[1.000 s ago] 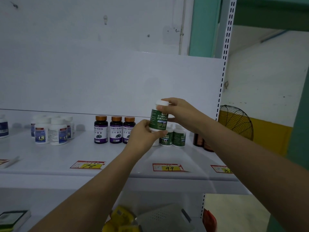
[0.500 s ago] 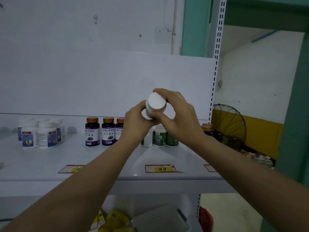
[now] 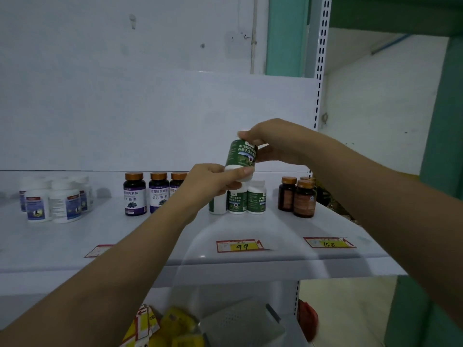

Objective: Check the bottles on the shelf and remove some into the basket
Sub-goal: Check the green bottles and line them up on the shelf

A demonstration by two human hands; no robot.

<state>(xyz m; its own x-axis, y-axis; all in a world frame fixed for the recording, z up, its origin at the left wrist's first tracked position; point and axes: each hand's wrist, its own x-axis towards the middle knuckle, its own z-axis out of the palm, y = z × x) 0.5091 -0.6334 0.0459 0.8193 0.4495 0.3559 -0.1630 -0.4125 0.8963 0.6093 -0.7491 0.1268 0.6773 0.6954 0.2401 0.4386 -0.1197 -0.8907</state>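
two hands on one green-labelled bottle (image 3: pixel 241 154), left hand (image 3: pixel 213 181) curled round its white base, right hand (image 3: pixel 275 144) pinching the cap end, held label-forward above the shelf (image 3: pixel 150 234) and matching bottles (image 3: pixel 238 201), presumably for reading before any move to the basket (image 3: pixel 240 324).

Both hands (image 3: pixel 213 181) (image 3: pixel 273 144) hold green bottle (image 3: pixel 241 156) above shelf (image 3: pixel 225 256).

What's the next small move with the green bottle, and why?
Probably release the left hand and lower the green-label bottle with the right hand into the basket, if it fails the check: both hands hold it above the shelf, and the basket sits below.
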